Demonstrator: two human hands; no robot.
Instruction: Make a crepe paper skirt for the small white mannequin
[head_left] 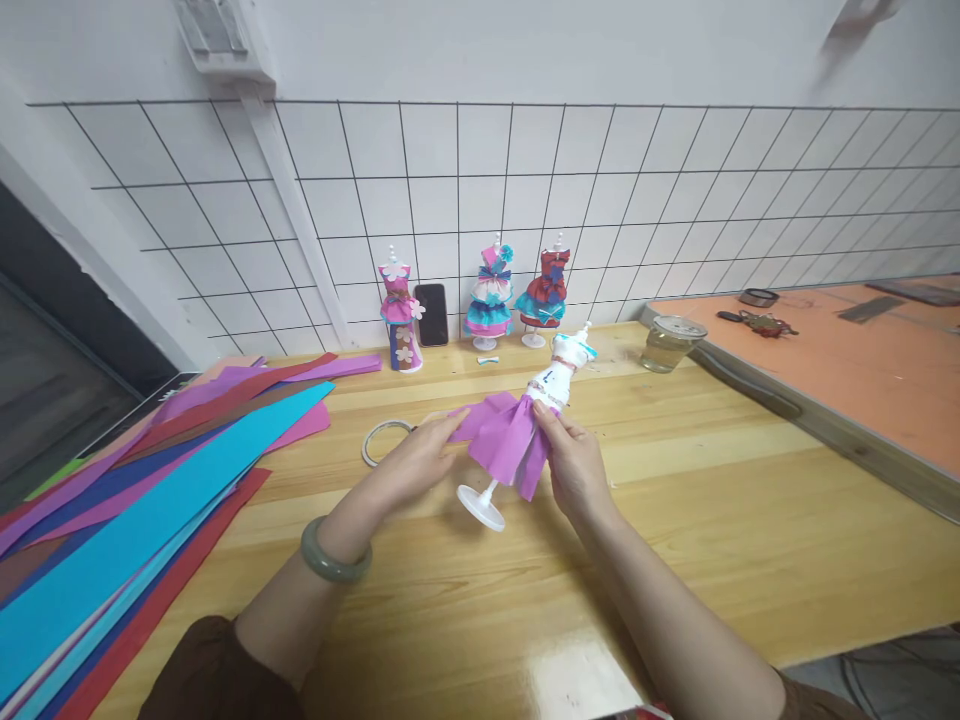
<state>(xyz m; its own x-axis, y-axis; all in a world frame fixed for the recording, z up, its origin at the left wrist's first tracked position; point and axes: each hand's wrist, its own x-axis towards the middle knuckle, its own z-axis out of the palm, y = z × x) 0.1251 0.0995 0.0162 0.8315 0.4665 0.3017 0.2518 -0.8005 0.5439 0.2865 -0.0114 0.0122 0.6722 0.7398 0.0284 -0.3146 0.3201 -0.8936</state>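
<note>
A small white dress-form mannequin (pixel 556 382) leans to the right above the table, its round white base (pixel 481 508) off to the lower left. Purple crepe paper (pixel 504 445) lies in pleats around its waist like a skirt, and a loose end trails left. My right hand (pixel 581 465) is closed on the mannequin's waist, thumb pressing the paper's upper edge. At the trailing end, my left hand (pixel 420 460) has its fingers together on the purple paper; their tips are partly hidden. A roll of tape (pixel 386 441) lies just behind my left hand.
Coloured crepe paper strips (pixel 172 480) are piled at the left. Along the tiled wall stand three dressed mannequins (pixel 396 310) and a phone (pixel 432 315). A small bow (pixel 488 360) lies before them. A cup of liquid (pixel 670 343) stands right, beside an orange-topped surface (pixel 847 370) with keys (pixel 761 322).
</note>
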